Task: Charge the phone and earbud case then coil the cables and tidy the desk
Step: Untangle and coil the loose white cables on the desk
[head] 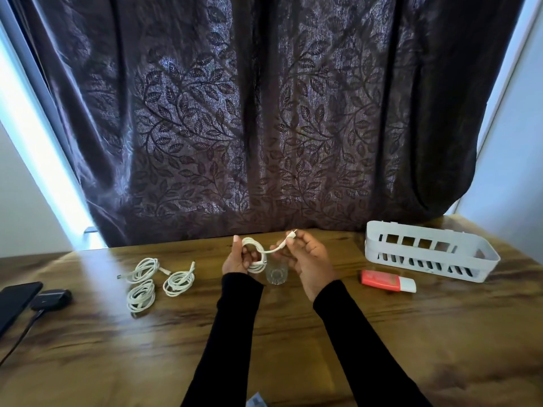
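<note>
My left hand [236, 259] grips a coil of white cable [253, 254] above the wooden desk [264, 333]. My right hand [308, 259] pinches the free end of that same cable near its plug [291, 235], raised a little above the coil. Three coiled white cables lie on the desk to the left: one [144, 268], a second [141, 296] just below it, and a third [179, 282] beside them. At the far left edge a dark phone [16, 304] lies next to a black earbud case [53, 299], with a dark cable [23, 330] running off from them.
A small clear glass [276, 274] stands on the desk just under my hands. A white slotted plastic basket [426, 254] sits at the right rear, with a red and white flat object [388, 281] in front of it. A dark patterned curtain [264, 113] hangs behind the desk.
</note>
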